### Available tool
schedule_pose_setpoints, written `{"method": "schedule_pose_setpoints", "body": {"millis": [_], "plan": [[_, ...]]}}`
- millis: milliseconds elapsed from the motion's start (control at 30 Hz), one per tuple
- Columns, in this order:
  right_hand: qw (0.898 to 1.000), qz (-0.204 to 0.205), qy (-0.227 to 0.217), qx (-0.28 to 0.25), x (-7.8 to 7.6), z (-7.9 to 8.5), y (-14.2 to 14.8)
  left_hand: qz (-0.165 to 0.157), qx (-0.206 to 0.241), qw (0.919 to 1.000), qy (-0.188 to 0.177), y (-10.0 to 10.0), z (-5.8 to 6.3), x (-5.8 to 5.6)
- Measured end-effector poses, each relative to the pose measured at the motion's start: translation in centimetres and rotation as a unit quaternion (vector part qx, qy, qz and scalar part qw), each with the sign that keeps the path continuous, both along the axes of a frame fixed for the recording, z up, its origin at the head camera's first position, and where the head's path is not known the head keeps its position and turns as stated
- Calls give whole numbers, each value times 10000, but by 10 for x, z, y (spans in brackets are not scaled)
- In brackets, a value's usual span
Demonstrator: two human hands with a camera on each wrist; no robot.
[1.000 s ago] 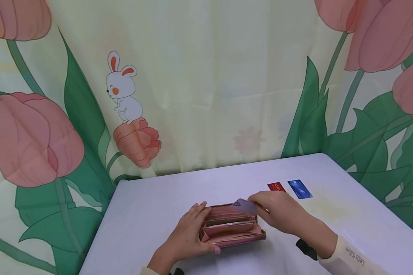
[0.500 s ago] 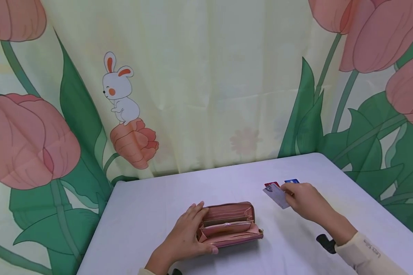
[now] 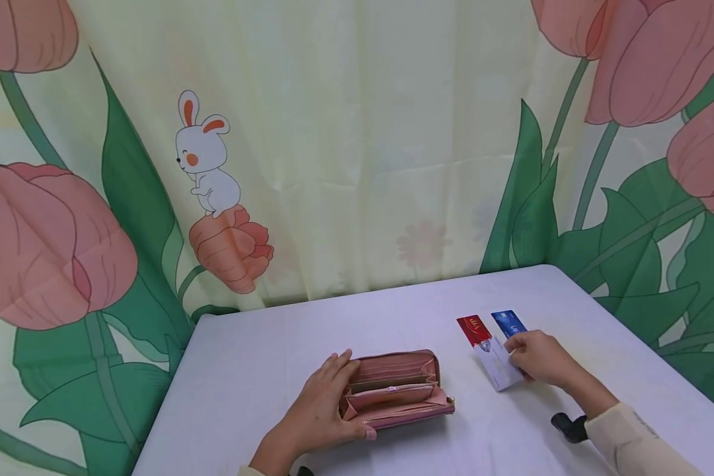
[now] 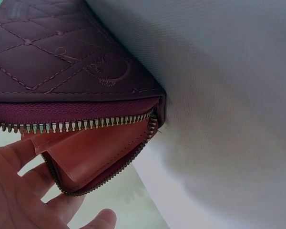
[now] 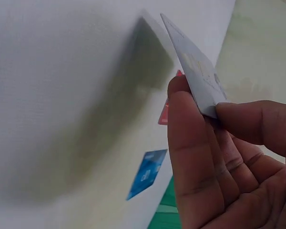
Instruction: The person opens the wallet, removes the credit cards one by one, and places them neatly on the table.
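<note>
A pink zip-around wallet (image 3: 395, 396) stands unzipped on the table, its inner pockets facing up. My left hand (image 3: 324, 406) holds its left end, thumb at the front edge and fingers toward the back. Quilted dark leather and the metal zip teeth of the wallet (image 4: 62, 62) fill much of the left wrist view. Between thumb and fingers, my right hand (image 3: 544, 360) pinches a white card (image 3: 500, 367) by its edge. That card (image 5: 193, 62) is tilted over the table and casts a shadow there. In the head view it overlaps the lower end of a red VIP card (image 3: 471, 326).
A blue card (image 3: 506, 320) lies to the right of the red one, partly behind my right hand in the head view. The white table (image 3: 274, 337) backs onto a curtain (image 3: 357, 165) printed with tulips and a rabbit.
My right hand has carried the white card from the wallet's back pockets rightward, then down near the red and blue cards. My left hand stays on the wallet.
</note>
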State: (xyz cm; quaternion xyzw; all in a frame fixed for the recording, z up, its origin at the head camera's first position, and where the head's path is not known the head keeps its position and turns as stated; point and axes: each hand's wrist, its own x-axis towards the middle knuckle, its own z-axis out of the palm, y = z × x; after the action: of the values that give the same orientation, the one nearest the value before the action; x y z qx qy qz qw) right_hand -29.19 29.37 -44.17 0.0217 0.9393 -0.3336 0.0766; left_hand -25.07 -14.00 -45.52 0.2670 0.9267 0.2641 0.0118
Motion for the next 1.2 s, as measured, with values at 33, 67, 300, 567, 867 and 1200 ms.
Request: {"method": "schedule_pose_setpoints", "body": {"millis": [33,67,300,567,867,1200], "plan": [[9998,-73,-144,-107,0,-2,1,-2,1,10000,-7,0,0,0],[9994,-148,-260,-184,0,-4,1,6,-5,10000,-14,-1,1,1],[9988,-290,-348,-198,2,-22,2,48,-4,10000,-61,-3,2,3],[9984,-206,69,523,1,-23,-4,50,-15,10000,-10,-4,0,4],[9909,-326,-2,1310,3,-17,-6,53,-74,10000,31,-2,0,1],[9770,-296,915,1904,10,-8,-20,-199,-119,9996,134,1,4,0]]}}
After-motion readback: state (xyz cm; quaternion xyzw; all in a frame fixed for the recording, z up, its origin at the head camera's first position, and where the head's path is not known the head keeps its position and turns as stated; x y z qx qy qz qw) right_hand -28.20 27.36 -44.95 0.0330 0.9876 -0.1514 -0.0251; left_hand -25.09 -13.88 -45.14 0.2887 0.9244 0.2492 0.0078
